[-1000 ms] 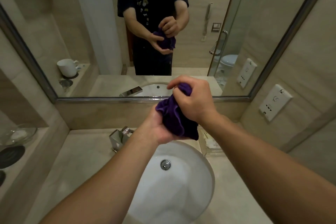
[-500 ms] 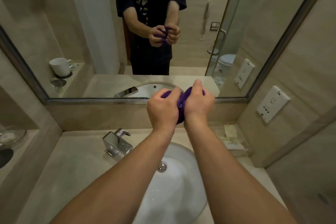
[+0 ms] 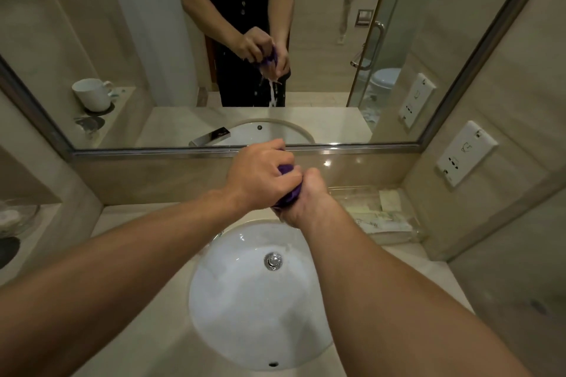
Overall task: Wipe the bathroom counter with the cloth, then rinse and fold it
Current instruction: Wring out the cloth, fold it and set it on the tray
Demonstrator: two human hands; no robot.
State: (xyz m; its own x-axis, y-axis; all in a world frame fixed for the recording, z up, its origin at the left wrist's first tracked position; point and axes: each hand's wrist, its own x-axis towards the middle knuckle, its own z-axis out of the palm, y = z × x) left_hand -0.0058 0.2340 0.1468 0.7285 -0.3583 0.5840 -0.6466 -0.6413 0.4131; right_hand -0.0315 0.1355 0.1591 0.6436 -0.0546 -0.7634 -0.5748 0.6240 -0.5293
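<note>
A purple cloth (image 3: 289, 193) is bunched into a tight roll between both my hands, above the back rim of the white sink (image 3: 232, 309). My left hand (image 3: 260, 174) grips its upper end from above. My right hand (image 3: 303, 202) grips its lower end, just below and to the right. Only small patches of cloth show between the fingers. In the mirror, water streams down from the cloth. The beige counter (image 3: 147, 346) surrounds the basin.
The mirror (image 3: 337, 40) spans the back wall and reflects the tap; the real tap is hidden behind my left arm. A clear tray with packets (image 3: 379, 214) lies at the back right. A glass dish (image 3: 18, 217) sits on the left shelf. A wall socket (image 3: 465, 153) is at the right.
My hands went from side by side to twisted against each other, left over right, squeezing the cloth tighter. The view tilted down, showing more of the basin.
</note>
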